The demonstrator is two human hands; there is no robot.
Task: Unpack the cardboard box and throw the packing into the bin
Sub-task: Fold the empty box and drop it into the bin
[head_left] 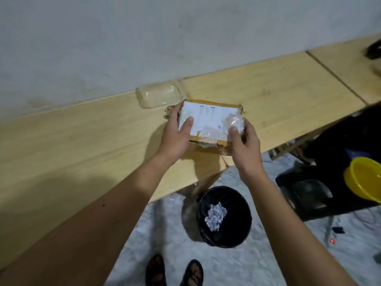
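- Now the cardboard box (208, 122) lies flat on the wooden table (82, 145), near its front edge, with a white shipping label (206, 118) covering most of its top.
- The left hand (175, 137) clasps the box's left side, thumb pressed on the label and fingers curled round the far edge.
- The right hand (243, 145) grips the box's right near corner, thumb on top over crinkled clear plastic tape (235, 120).
- A clear plastic tray (158, 96) sits just behind the box, against the wall.
- Below the table edge, a black bin (224, 215) stands on the floor with a crumpled wad of paper (215, 216) inside.
- A yellow bowl (365, 178) rests at the right.
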